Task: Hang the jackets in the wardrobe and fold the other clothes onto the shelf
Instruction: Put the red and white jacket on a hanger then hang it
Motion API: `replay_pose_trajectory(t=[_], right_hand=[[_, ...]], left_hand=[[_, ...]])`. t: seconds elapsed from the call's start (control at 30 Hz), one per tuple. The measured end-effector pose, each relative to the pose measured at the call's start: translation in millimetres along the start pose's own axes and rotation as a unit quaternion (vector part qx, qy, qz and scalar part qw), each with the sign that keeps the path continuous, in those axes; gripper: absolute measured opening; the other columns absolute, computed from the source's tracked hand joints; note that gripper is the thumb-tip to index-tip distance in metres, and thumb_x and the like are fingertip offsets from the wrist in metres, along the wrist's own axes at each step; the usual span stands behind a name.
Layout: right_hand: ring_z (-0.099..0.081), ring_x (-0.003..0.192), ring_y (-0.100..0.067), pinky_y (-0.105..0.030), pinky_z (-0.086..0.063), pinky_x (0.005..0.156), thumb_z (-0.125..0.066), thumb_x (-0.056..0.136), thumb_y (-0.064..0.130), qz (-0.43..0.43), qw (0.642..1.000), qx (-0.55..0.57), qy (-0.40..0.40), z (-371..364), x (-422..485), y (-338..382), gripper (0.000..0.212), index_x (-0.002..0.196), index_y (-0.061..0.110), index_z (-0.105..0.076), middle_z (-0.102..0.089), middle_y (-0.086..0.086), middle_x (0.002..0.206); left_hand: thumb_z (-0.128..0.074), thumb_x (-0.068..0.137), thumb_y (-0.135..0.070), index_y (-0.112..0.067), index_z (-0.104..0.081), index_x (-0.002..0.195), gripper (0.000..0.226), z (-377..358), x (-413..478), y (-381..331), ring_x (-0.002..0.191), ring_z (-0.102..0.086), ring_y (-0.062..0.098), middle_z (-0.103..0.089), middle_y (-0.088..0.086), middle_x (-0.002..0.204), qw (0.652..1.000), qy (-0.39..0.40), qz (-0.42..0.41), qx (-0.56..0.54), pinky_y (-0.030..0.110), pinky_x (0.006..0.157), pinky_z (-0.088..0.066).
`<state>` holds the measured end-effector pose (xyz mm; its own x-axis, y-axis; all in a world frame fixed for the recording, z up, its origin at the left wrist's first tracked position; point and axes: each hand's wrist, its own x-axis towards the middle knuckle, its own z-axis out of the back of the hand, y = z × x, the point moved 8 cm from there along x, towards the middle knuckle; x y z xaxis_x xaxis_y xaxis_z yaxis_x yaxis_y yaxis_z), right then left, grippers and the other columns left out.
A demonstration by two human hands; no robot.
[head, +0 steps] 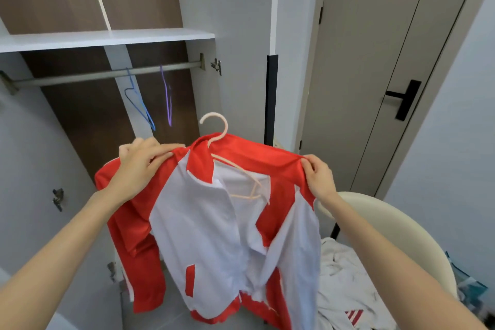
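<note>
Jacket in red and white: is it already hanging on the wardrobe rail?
No, the jacket, on its pink hanger, is held by the left hand and right hand, its hook clear of the rail.

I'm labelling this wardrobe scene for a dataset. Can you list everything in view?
jacket: 1, red and white, on peach hanger, held up before wardrobe
peach hanger: 1, peach, inside jacket, hook free above collar
blue hanger: 1, blue, on rail
purple hanger: 1, purple, on rail, right of blue hanger
rail: 1, grey metal, under shelf
shelf: 1, white, in wardrobe
door: 1, beige, right, closed
handle: 1, black, on door
chair: 1, cream, lower right
clothes: pile, white with red stripes, on chair
left hand: grips jacket shoulder
right hand: pinches other shoulder
</note>
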<state>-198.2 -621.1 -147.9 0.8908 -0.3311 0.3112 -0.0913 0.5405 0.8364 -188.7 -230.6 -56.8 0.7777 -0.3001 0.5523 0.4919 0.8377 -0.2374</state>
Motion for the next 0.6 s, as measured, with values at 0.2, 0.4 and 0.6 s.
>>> replay_pose_trajectory(t=[0.2,0.4,0.6], right_hand=[[-0.051,0.077,-0.018,-0.033,-0.043,0.074,-0.044,0.102,0.019,0.019,0.997,0.054,0.044,8.5,10.5,66.4,0.032,0.094,-0.005,-0.062,-0.060,-0.010,0.083],[-0.048,0.048,0.001,-0.010,-0.042,0.050,-0.049,0.099,0.006,-0.024,0.979,0.152,0.134,-10.5,-21.2,99.2,0.025,0.077,0.013,-0.055,-0.051,0.000,0.066],[-0.069,0.089,-0.014,-0.022,-0.054,0.087,-0.042,0.085,-0.019,0.050,0.985,0.088,0.142,14.7,-38.4,98.8,0.044,0.096,0.015,-0.067,-0.069,-0.002,0.101]], left_hand=[[-0.048,0.100,-0.034,-0.043,-0.061,0.125,0.030,-36.1,-17.0,-26.4,0.082,-0.052,0.015,-0.053,-0.011,0.080,0.998,0.063,-0.020,-0.023,0.039,0.070,-0.043],[-0.056,0.097,-0.019,-0.037,-0.067,0.119,0.030,-55.5,-15.6,-48.7,0.081,-0.057,0.006,-0.058,-0.009,0.080,0.977,0.029,0.040,-0.209,0.024,0.075,-0.042],[-0.057,0.095,-0.011,-0.017,-0.069,0.120,0.028,-53.9,-10.9,-58.2,0.087,-0.060,0.005,-0.065,-0.006,0.089,0.947,0.006,0.061,-0.316,0.014,0.087,-0.040]])
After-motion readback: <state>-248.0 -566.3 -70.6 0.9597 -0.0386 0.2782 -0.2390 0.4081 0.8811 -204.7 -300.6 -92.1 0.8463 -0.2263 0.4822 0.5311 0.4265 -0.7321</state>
